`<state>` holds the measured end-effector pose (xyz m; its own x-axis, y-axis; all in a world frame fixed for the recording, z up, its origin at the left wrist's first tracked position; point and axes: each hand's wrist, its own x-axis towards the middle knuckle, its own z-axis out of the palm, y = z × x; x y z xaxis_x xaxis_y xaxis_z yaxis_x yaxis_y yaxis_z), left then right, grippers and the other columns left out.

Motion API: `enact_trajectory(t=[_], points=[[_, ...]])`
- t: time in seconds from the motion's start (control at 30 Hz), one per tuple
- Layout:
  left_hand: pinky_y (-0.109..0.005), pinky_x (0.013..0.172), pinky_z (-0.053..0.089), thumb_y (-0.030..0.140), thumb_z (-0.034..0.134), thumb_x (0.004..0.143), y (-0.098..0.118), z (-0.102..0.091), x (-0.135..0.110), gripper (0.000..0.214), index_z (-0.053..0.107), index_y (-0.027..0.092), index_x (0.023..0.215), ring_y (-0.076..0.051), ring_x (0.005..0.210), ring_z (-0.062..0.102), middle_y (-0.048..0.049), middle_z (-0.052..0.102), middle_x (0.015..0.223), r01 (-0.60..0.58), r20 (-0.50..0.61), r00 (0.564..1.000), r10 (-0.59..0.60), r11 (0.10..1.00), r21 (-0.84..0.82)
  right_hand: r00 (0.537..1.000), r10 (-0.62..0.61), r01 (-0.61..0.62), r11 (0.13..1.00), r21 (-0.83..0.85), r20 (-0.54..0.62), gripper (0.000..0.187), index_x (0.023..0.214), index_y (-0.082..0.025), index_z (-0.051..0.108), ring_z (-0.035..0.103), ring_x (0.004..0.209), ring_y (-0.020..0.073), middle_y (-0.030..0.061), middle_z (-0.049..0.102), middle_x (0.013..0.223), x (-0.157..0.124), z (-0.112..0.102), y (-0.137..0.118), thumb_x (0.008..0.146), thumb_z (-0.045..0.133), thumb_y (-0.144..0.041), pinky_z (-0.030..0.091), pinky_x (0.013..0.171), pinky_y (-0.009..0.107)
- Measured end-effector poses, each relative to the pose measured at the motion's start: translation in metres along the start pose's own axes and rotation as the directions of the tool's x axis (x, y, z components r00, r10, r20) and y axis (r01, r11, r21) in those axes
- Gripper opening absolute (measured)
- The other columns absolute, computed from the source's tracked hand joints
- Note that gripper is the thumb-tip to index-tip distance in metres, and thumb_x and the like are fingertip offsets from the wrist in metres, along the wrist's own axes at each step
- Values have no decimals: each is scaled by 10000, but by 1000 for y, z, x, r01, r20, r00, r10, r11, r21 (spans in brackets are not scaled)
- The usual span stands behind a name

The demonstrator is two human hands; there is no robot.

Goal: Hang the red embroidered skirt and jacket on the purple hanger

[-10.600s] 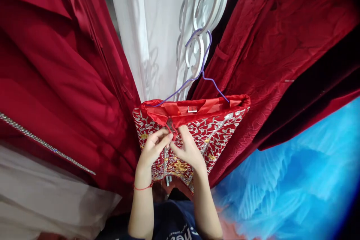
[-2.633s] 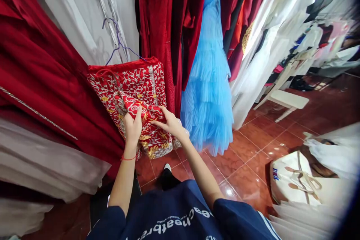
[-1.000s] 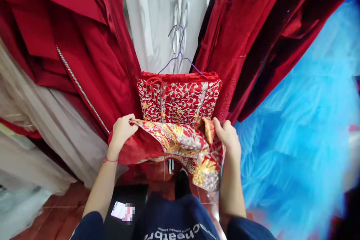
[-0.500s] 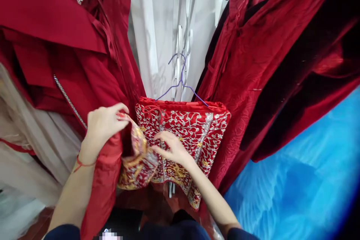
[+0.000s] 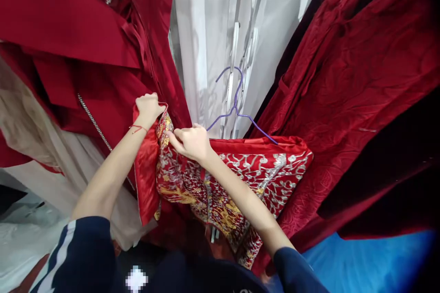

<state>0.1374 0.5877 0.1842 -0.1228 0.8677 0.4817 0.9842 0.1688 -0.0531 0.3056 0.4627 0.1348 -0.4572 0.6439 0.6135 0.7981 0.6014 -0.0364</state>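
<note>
A red garment (image 5: 237,208) with silver and gold embroidery hangs from a purple wire hanger (image 5: 235,105). Its top band is plain red satin. My left hand (image 5: 149,109) is closed on the garment's upper left edge and pulls it up and out to the left; smooth red lining (image 5: 146,165) shows below that hand. Close to its right, my right hand (image 5: 194,143) is closed on the top of the same garment, thumb pointing left, with the fingertips partly hidden behind the cloth. My right forearm crosses in front of the embroidery.
Dark red dresses (image 5: 68,23) hang at the left, above a beige one (image 5: 30,105). At the right hang a patterned red dress (image 5: 371,68) and a blue fabric (image 5: 371,261). White cloth (image 5: 213,23) and a column of white plastic hooks (image 5: 234,46) are behind the hanger.
My right hand has moved up to the garment's top edge and closed there. My left hand has lifted its edge higher, stretching the cloth leftward. The whole view has shifted slightly.
</note>
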Motion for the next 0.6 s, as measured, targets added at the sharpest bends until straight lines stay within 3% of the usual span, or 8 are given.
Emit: enact_trajectory(t=[0.23, 0.3, 0.37, 0.4, 0.47, 0.5, 0.53, 0.6], points=[[-317, 831, 446, 318, 637, 757, 58, -27, 14, 410, 684, 51, 1065, -307, 1029, 642, -205, 689, 1137, -219, 167, 964, 206, 974, 58, 959, -284, 283, 959, 22, 17, 405, 808, -197, 649, 597, 669, 126, 20, 686, 707, -24, -53, 18, 1020, 354, -375, 404, 825, 309], [-279, 782, 462, 350, 704, 675, 67, -42, 13, 362, 733, 118, 950, -271, 950, 664, -137, 734, 1049, -345, 370, 870, 326, 939, -17, 961, -208, 216, 976, 20, -184, 439, 715, -224, 619, 597, 677, 122, 12, 653, 656, -38, -73, 53, 1000, 315, -362, 433, 872, 311], [-245, 739, 467, 335, 749, 580, 71, -51, 12, 307, 755, 169, 838, -227, 863, 666, -78, 760, 945, -453, 531, 706, 469, 875, -170, 845, 172, -132, 985, 114, -506, 473, 676, -224, 591, 640, 750, 168, 54, 662, 688, -53, -91, 99, 983, 296, -429, 466, 870, 357], [-234, 722, 467, 312, 758, 545, 71, -55, 12, 291, 760, 184, 806, -210, 832, 661, -58, 766, 905, -482, 576, 622, 530, 839, -251, 807, 345, -268, 937, 224, -480, 470, 725, -216, 614, 662, 788, 185, 70, 683, 741, -59, -98, 122, 982, 301, -456, 488, 839, 359], [-229, 693, 467, 281, 766, 501, 73, -58, 10, 279, 772, 200, 768, -192, 780, 648, -39, 770, 837, -507, 626, 481, 614, 777, -373, 821, 531, -430, 817, 385, -211, 413, 741, -189, 637, 682, 750, 194, 79, 700, 747, -64, -104, 162, 927, 426, -492, 518, 758, 332], [-231, 683, 465, 283, 772, 498, 76, -59, 8, 273, 779, 204, 759, -187, 760, 642, -35, 770, 814, -524, 640, 413, 648, 744, -415, 839, 542, -513, 755, 408, 52, 364, 738, -173, 651, 687, 732, 196, 77, 710, 745, -64, -104, 176, 867, 531, -491, 528, 735, 320], [-233, 675, 462, 299, 776, 509, 80, -61, 4, 265, 787, 207, 757, -181, 743, 636, -32, 769, 799, -549, 641, 351, 682, 705, -449, 810, 495, -586, 706, 396, 315, 323, 740, -157, 666, 689, 714, 197, 70, 718, 734, -62, -101, 186, 797, 625, -472, 535, 717, 308], [-239, 654, 450, 358, 775, 558, 92, -64, -6, 246, 799, 206, 750, -171, 699, 619, -31, 762, 760, -623, 596, 286, 750, 618, -479, 638, 349, -691, 653, 311, 686, 299, 759, -130, 694, 685, 674, 192, 45, 723, 710, -55, -90, 192, 667, 749, -409, 545, 684, 291]])
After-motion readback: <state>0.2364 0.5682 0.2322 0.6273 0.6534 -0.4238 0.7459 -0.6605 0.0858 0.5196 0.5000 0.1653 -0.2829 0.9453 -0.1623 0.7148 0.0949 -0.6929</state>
